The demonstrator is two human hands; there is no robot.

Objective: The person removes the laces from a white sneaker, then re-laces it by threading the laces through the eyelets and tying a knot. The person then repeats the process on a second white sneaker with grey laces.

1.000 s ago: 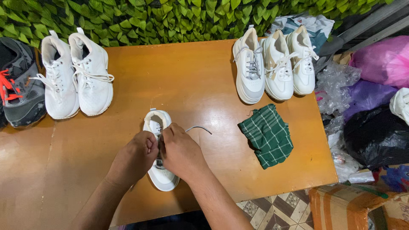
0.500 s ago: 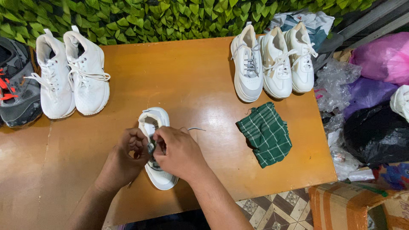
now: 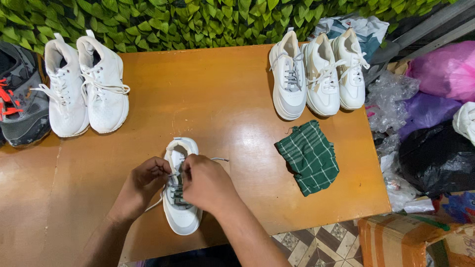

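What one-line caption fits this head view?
Both hands, left hand and right hand, work grey laces on a white sneaker on a wooden table.

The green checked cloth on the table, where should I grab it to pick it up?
Probably pinch the green checked cloth at its raised, rumpled top edge near the three white shoes, coming straight down from above. It lies flat on the wooden table, so its sides offer nothing to hold, but the folds there stick up a little. Both hands, left hand and right hand, are busy on the white sneaker.
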